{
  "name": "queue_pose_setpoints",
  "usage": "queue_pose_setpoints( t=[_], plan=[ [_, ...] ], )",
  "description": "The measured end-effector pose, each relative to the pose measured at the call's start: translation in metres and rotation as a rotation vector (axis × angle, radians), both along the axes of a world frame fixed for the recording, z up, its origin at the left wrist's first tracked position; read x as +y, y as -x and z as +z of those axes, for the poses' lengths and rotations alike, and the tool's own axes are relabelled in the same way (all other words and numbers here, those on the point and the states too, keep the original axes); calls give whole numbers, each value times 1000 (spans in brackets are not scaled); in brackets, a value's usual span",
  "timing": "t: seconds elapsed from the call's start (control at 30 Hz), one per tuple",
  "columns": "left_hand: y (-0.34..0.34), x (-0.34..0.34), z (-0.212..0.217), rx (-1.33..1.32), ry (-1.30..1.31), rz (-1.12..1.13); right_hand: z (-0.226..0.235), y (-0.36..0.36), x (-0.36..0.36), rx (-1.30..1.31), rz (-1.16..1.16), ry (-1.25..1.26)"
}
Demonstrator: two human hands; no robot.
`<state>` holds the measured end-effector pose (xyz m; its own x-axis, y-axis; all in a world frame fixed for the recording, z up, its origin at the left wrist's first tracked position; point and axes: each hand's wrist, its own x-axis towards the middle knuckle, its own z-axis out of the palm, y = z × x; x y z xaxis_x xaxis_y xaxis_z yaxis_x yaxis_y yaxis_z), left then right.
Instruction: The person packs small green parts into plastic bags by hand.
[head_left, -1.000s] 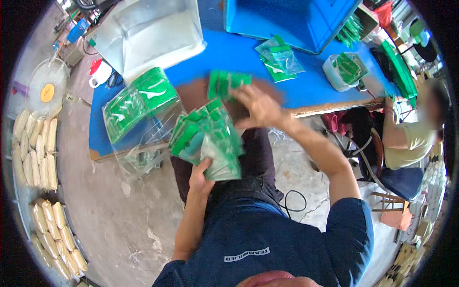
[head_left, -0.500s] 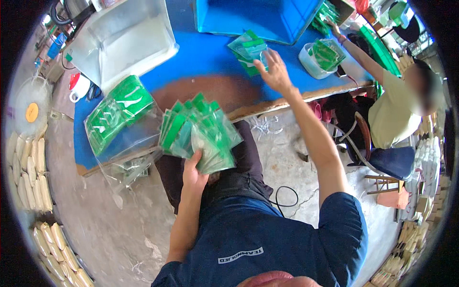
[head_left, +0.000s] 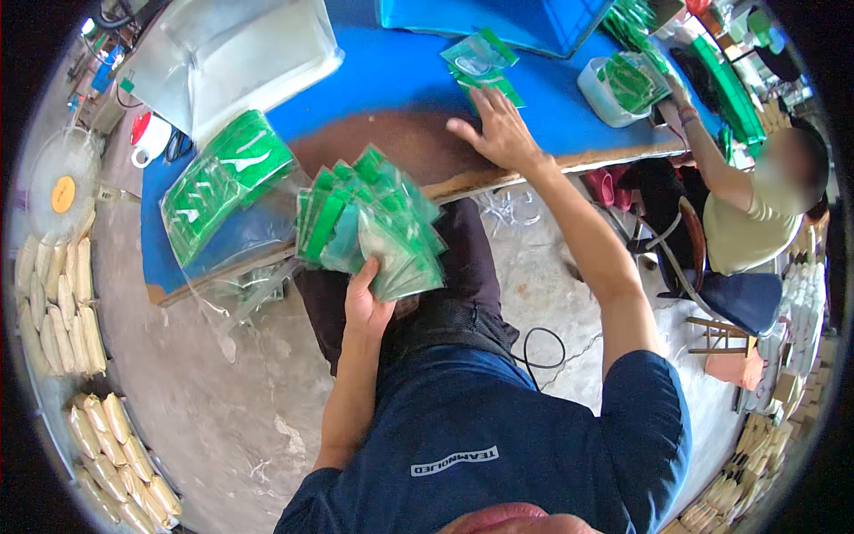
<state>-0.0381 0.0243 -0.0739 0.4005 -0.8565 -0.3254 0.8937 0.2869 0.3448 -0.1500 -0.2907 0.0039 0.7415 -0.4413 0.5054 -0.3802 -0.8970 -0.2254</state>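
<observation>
My left hand (head_left: 367,301) is closed on a fanned stack of green and clear plastic bags (head_left: 374,227), held above my lap by the table's front edge. My right hand (head_left: 500,133) holds nothing, its fingers spread and palm down over the table. Its fingertips reach the near edge of a small pile of similar green bags (head_left: 480,60); I cannot tell whether they touch it. On the left of the table lies a large clear bag (head_left: 227,182) with green packets inside, partly hanging over the edge.
On the blue table (head_left: 374,84) stand a metal tray (head_left: 267,71), a blue bin (head_left: 507,18), a white tub (head_left: 605,105) of green bags and a red-lidded mug (head_left: 147,141). A co-worker (head_left: 756,222) sits at right. A fan (head_left: 62,182) and stacked filled bags (head_left: 62,311) are at left.
The view has shifted slightly. My right hand has drawn back from over the small pile toward me, still spread. My left hand keeps its stack. The co-worker's hand has moved to beside the tub.
</observation>
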Motion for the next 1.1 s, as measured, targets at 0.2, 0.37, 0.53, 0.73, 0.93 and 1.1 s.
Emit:
queue_pose_setpoints(
  t=[0.2,0.37,0.53,0.73,0.93,1.1],
  plan=[
    [-17,30,-29,108,270,-96,-3,29,87,-6,364,-166],
    [-12,12,-14,87,34,3,11,-1,131,-321,164,-1245],
    [-2,5,5,-95,-39,5,5,-56,10,-207,-153,-562],
    [-11,26,0,-79,-59,38,-20,-59,-4,159,-100,-45],
    [-16,1,10,-21,-13,29,15,-10,98,-19,440,-1112],
    [-3,-18,45,-388,-49,97,22,9,124,-220,411,-1081]
  ],
)
